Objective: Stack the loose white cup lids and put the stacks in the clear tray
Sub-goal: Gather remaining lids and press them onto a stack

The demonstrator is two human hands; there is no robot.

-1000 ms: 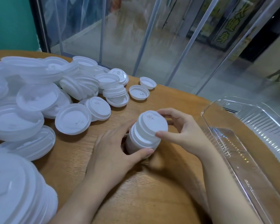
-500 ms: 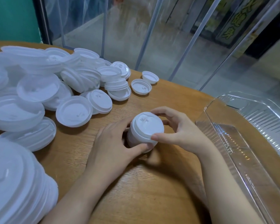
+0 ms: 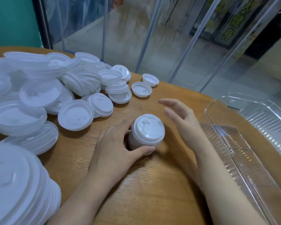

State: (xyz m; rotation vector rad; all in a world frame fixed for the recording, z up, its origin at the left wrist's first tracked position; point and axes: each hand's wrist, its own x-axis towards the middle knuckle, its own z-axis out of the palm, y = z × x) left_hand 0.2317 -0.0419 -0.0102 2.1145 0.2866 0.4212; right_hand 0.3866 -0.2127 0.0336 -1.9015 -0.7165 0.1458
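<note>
1. The wooden table (image 3: 152, 192) fills most of my view; its curved far edge runs just behind the farthest lids and bends round behind the tray on my right. A bare stretch of wood lies between my forearms and toward me.
2. Beyond that edge hang clear plastic strip curtains (image 3: 152, 38), with a teal wall (image 3: 11, 20) at far left.
3. The clear tray (image 3: 250, 151) lies along the right side of the table, just beside my right forearm. Its long near wall stands between my right arm and the tray floor, and I see no lids in it.
4. The heap of loose white lids (image 3: 47, 88) crowds the left half of the table, some nested, some tilted, some lying rim up. A tall stack of larger lids (image 3: 15, 192) sits at the near left corner, close to my left forearm.
5. My left hand (image 3: 117, 148) grips the small stack of lids (image 3: 147, 130) at the table's middle, thumb on the near side, fingers curled round the far side. The stack leans, its top facing me.
6. My right hand (image 3: 183, 117) hangs beside the stack, apart from it, its fingers spread and holding nothing, blurred.
7. Two single lids (image 3: 141, 89) lie rim up near the far edge, with bare wood between them and my right hand.
</note>
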